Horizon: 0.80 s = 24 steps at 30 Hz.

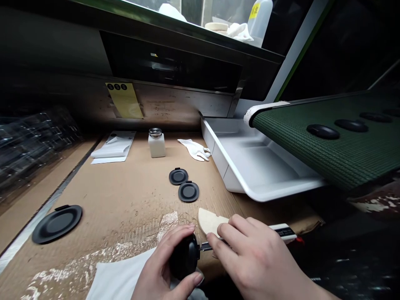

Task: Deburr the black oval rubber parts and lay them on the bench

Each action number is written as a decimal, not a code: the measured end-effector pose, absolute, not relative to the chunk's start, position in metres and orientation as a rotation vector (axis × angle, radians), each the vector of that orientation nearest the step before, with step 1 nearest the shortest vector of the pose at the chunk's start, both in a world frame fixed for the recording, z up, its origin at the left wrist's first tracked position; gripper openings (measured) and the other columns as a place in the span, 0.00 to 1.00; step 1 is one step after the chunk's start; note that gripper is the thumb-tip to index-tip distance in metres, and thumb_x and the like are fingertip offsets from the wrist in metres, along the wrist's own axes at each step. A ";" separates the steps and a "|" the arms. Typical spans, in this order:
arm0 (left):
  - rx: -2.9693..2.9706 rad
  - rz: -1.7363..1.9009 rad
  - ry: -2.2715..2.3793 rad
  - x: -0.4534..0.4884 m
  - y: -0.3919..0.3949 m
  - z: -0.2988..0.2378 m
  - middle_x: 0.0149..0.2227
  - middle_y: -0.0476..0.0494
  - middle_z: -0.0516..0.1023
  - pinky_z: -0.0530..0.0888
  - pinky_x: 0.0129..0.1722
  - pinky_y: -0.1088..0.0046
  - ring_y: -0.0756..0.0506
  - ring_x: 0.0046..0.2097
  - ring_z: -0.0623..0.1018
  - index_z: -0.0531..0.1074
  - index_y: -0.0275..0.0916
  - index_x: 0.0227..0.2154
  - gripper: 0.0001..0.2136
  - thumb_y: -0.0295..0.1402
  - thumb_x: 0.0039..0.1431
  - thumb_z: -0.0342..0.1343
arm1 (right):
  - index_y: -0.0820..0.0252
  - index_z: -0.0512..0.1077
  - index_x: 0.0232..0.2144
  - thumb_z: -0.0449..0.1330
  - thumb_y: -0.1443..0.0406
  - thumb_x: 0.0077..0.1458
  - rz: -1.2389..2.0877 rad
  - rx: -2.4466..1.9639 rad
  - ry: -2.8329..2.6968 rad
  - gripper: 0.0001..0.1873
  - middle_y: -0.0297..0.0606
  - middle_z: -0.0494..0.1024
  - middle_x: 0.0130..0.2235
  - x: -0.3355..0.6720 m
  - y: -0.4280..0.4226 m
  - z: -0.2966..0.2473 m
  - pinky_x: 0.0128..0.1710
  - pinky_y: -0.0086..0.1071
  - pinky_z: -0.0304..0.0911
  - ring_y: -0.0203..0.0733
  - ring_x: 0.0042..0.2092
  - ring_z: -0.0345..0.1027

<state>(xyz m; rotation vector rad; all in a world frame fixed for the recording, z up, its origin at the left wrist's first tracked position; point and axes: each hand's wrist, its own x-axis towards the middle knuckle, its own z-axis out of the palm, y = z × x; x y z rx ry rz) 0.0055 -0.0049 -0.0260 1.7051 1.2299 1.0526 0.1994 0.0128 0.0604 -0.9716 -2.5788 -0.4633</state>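
My left hand (165,266) is closed around a black round plastic part (184,256), thumb below and fingers above, near the front edge of the cardboard-covered table. A small tab on that part faces right. Closed around a utility knife (283,231) with a white and black handle, my right hand (250,250) holds the metal blade against or very close to this tab; exact contact cannot be made out. A cream half-round pad (209,221) lies just behind my right fingers. Under my left hand is a white cloth (120,273).
Two black oval parts (188,191) and a larger one (58,224) lie on the cardboard (125,196). Behind stand a white bottle (156,143) and a glove (195,149). A white tray (234,179) sits under a green conveyor (300,154) carrying several black parts (323,131). Clear plastic trays (34,141) are stacked left.
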 end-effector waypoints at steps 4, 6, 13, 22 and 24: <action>1.737 1.042 1.244 0.006 -0.004 -0.025 0.54 0.52 0.69 0.63 0.57 0.64 0.45 0.56 0.67 0.61 0.58 0.50 0.25 0.33 0.49 0.59 | 0.62 0.71 0.31 0.52 0.70 0.50 -0.443 -0.995 -2.626 0.08 0.35 0.66 0.25 0.199 0.013 0.062 0.24 0.34 0.39 0.40 0.27 0.54; 1.729 1.039 1.248 0.007 -0.004 -0.024 0.53 0.53 0.69 0.63 0.56 0.64 0.45 0.55 0.67 0.61 0.59 0.50 0.25 0.33 0.49 0.59 | 0.62 0.70 0.30 0.54 0.69 0.48 -0.434 -0.995 -2.638 0.06 0.35 0.67 0.25 0.199 0.013 0.063 0.24 0.34 0.39 0.40 0.27 0.54; 1.625 1.051 1.248 0.009 -0.003 -0.016 0.53 0.54 0.70 0.63 0.56 0.66 0.45 0.55 0.68 0.64 0.59 0.48 0.23 0.34 0.48 0.60 | 0.60 0.69 0.30 0.54 0.69 0.51 -0.284 -1.097 -2.576 0.04 0.34 0.68 0.27 0.206 0.013 0.063 0.24 0.34 0.42 0.39 0.28 0.55; 1.168 1.191 1.214 0.021 -0.009 0.000 0.52 0.49 0.72 0.56 0.59 0.67 0.43 0.58 0.63 0.72 0.51 0.43 0.15 0.39 0.50 0.57 | 0.54 0.68 0.36 0.51 0.66 0.59 -0.026 -1.651 -2.372 0.07 0.33 0.71 0.33 0.216 0.041 0.021 0.27 0.29 0.55 0.39 0.36 0.64; 0.896 1.279 1.196 0.026 -0.009 0.010 0.50 0.46 0.73 0.55 0.60 0.65 0.42 0.57 0.65 0.72 0.47 0.43 0.15 0.43 0.53 0.53 | 0.55 0.69 0.35 0.51 0.66 0.59 -0.097 -1.711 -2.345 0.06 0.35 0.71 0.34 0.214 0.052 0.006 0.28 0.29 0.58 0.41 0.37 0.65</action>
